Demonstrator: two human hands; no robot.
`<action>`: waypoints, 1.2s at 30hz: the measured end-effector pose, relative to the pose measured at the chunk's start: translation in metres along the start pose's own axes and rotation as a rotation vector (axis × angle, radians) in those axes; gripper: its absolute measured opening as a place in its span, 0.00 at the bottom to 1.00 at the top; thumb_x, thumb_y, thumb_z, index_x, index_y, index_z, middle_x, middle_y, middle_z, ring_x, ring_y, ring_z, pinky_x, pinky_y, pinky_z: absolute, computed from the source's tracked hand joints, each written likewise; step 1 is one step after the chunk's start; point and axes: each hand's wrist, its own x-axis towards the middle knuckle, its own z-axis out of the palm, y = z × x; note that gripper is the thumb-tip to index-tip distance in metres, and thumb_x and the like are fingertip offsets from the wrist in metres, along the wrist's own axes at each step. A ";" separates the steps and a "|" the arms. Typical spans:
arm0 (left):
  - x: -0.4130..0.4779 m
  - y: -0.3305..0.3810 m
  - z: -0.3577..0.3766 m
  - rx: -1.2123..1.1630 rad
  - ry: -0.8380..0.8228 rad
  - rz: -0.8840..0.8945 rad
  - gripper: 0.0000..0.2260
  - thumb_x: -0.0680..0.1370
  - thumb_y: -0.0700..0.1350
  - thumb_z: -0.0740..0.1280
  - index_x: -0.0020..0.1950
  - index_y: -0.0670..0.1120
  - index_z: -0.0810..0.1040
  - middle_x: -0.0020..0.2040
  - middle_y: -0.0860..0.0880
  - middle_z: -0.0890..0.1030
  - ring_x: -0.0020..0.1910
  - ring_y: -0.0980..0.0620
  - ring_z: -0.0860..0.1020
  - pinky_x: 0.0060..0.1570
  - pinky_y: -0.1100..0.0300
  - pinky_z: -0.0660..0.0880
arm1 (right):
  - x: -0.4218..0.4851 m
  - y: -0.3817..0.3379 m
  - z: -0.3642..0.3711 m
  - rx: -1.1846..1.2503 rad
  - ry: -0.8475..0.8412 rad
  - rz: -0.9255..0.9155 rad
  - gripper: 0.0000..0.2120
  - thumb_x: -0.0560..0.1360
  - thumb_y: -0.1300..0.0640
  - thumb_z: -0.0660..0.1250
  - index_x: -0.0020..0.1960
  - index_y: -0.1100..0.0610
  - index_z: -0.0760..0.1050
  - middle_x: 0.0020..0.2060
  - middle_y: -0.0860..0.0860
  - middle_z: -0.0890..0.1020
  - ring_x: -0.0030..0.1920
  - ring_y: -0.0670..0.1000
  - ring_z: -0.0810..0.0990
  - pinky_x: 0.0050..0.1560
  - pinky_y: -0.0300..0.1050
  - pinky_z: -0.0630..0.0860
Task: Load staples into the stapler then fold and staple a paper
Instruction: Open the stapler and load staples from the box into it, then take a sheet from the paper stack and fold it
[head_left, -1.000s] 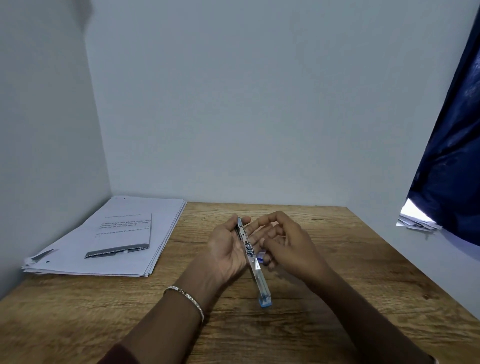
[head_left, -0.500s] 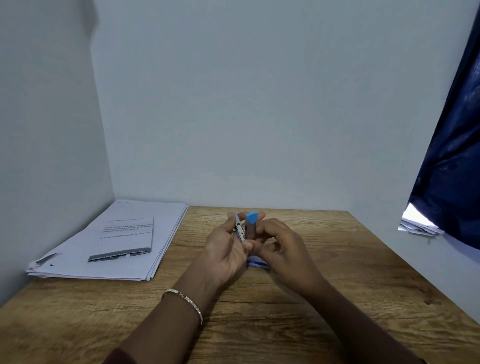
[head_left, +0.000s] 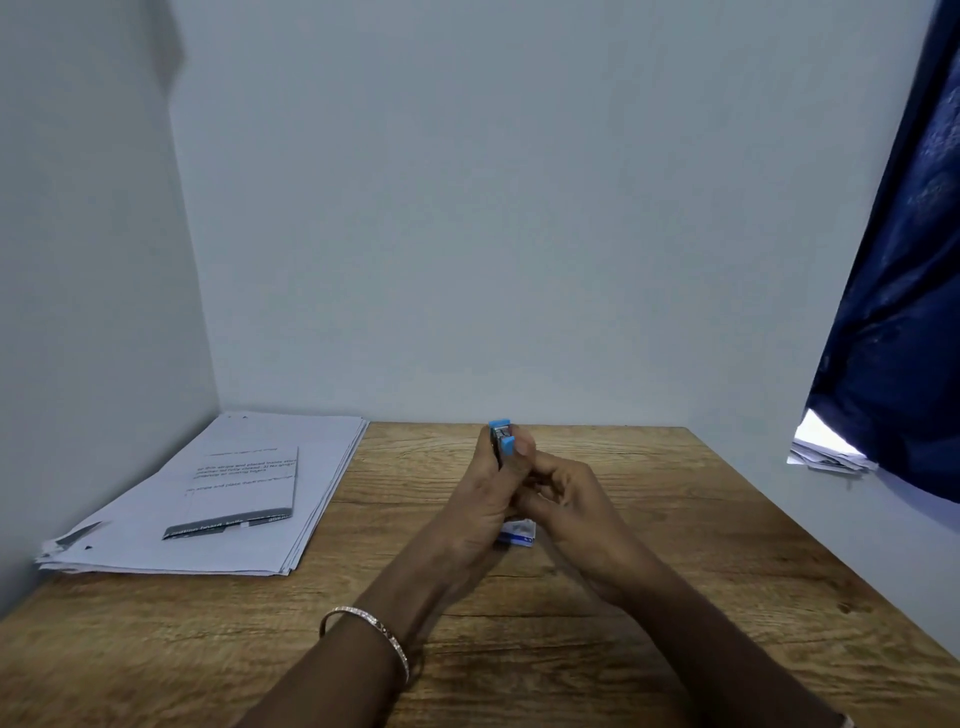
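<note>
A small blue stapler (head_left: 502, 437) stands upright above the wooden table (head_left: 675, 545), its metal head poking out over my fingers. My left hand (head_left: 480, 512) wraps around its body, with a bracelet on that wrist. My right hand (head_left: 563, 499) presses against the stapler from the right, fingers curled on it. Below both hands a small white and blue staple box (head_left: 518, 533) lies on the table, half hidden. A folded printed paper (head_left: 241, 491) rests on a stack of white sheets (head_left: 291, 519) at the left.
Grey walls close the table on the left, back and right. A dark blue curtain (head_left: 898, 312) hangs at the right, with some papers (head_left: 826, 454) on a ledge under it.
The stapler was swung fully open and flat between my hands; it is now folded shut and held upright. The view has shifted slightly.
</note>
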 end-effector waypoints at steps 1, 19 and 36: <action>-0.001 0.000 0.002 0.016 -0.004 0.027 0.31 0.75 0.60 0.67 0.70 0.42 0.68 0.44 0.56 0.87 0.47 0.59 0.86 0.41 0.64 0.81 | 0.000 0.000 0.000 -0.020 0.018 -0.008 0.14 0.80 0.57 0.68 0.65 0.53 0.81 0.57 0.53 0.87 0.61 0.53 0.83 0.64 0.56 0.79; -0.004 0.017 -0.015 0.414 0.317 0.176 0.16 0.82 0.57 0.61 0.58 0.45 0.74 0.50 0.52 0.81 0.43 0.62 0.83 0.37 0.68 0.77 | 0.002 -0.002 0.000 0.401 0.004 0.252 0.15 0.81 0.63 0.64 0.68 0.62 0.73 0.49 0.60 0.86 0.51 0.58 0.86 0.63 0.62 0.78; -0.075 0.055 -0.182 1.499 1.143 -0.506 0.32 0.76 0.63 0.67 0.67 0.38 0.73 0.66 0.39 0.74 0.67 0.39 0.72 0.61 0.48 0.71 | -0.015 -0.005 0.019 0.025 -0.061 0.317 0.11 0.82 0.65 0.65 0.63 0.59 0.75 0.38 0.59 0.81 0.35 0.56 0.78 0.38 0.52 0.74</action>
